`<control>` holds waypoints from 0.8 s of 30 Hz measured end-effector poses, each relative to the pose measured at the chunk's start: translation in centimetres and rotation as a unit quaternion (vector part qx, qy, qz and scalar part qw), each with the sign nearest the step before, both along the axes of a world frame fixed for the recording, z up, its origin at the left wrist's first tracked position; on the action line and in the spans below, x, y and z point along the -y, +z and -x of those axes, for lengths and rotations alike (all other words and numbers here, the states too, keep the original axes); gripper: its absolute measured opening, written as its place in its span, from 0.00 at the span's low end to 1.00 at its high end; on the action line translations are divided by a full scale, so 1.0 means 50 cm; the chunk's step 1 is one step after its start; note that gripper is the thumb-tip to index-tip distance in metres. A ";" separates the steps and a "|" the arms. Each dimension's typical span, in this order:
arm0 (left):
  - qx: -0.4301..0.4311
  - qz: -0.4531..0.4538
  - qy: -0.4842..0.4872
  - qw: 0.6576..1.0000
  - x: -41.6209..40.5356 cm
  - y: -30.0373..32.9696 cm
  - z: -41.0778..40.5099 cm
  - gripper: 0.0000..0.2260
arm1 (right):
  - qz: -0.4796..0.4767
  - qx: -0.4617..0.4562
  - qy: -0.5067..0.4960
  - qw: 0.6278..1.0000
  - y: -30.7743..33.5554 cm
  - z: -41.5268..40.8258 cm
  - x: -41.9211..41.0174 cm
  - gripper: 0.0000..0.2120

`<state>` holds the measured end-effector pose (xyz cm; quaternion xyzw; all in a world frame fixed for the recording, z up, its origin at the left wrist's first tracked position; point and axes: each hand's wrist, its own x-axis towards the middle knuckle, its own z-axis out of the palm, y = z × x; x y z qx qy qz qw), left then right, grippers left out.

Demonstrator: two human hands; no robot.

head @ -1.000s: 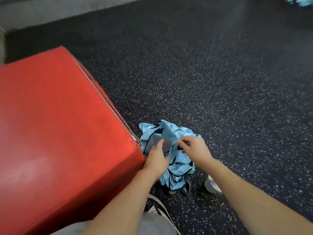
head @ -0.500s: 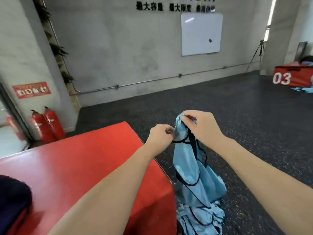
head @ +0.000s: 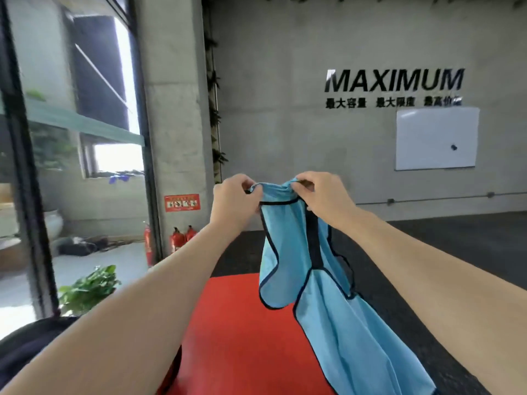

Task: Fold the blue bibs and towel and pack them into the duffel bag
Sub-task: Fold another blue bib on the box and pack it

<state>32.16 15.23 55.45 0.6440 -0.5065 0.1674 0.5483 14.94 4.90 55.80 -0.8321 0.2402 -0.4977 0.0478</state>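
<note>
Head view shows both hands raised at chest height, each pinching a top edge of one light blue bib (head: 328, 303) with black trim. Left hand (head: 236, 199) closes its grip on the bib's left corner, right hand (head: 322, 195) on the right corner. Its cloth hangs down between the forearms, over a red padded surface (head: 236, 332). Behind stand two red fire extinguishers (head: 182, 238) beside a concrete pillar (head: 176, 109).

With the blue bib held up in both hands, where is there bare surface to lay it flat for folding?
The red mat shows a bare patch between the left forearm and the hanging blue bib, which left hand and right hand pinch at its top edge. Its near-left corner is crowded by a dark object. The speckled floor right of the bib also looks bare.
</note>
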 end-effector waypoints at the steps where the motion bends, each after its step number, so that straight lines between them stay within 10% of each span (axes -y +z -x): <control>1: 0.000 0.012 0.014 1.000 -0.020 0.012 -0.021 0.06 | 0.002 0.003 0.015 1.000 0.018 -0.026 -0.011 0.09; 11: 0.032 0.073 0.062 0.995 -0.143 0.014 -0.148 0.06 | 0.026 -0.023 0.076 0.996 0.048 -0.216 -0.077 0.14; 24: -0.050 -0.196 -0.066 0.977 -0.125 -0.368 -0.217 0.06 | -0.259 -0.265 -0.052 0.928 -0.388 -0.229 0.027 0.30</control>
